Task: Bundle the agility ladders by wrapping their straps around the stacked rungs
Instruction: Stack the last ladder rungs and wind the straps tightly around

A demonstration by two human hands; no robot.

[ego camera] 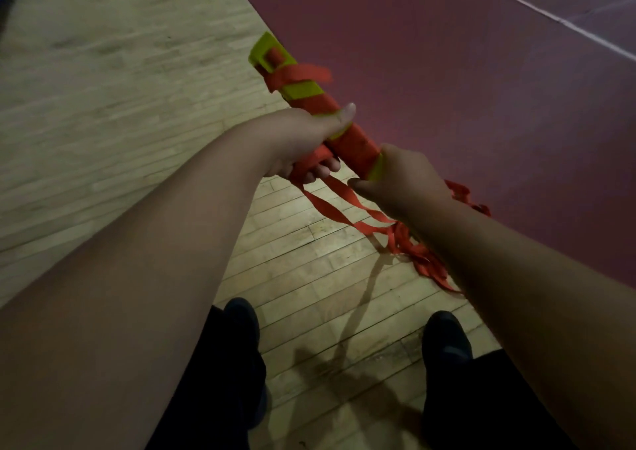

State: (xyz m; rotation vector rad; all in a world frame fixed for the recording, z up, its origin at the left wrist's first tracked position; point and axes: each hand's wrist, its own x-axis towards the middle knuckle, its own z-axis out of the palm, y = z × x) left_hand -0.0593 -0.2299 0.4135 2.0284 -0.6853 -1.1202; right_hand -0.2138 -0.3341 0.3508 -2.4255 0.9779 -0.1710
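Observation:
A stack of yellow-green ladder rungs [303,88] is held out in front of me, slanting from upper left to lower right, with red strap [354,143] wound around its middle. My left hand [303,136] grips the stack from the left, thumb on top, fingers curled under over a strap. My right hand [406,182] grips the near end of the stack. Loose red strap [406,239] hangs from the bundle and lies piled on the floor under my right forearm. A short strap end [306,72] flaps near the far end.
I stand on a pale wooden floor [120,88] that meets a dark red court area [464,88] with a white line [550,15]. My two dark shoes [242,322] show at the bottom, with shadows between them.

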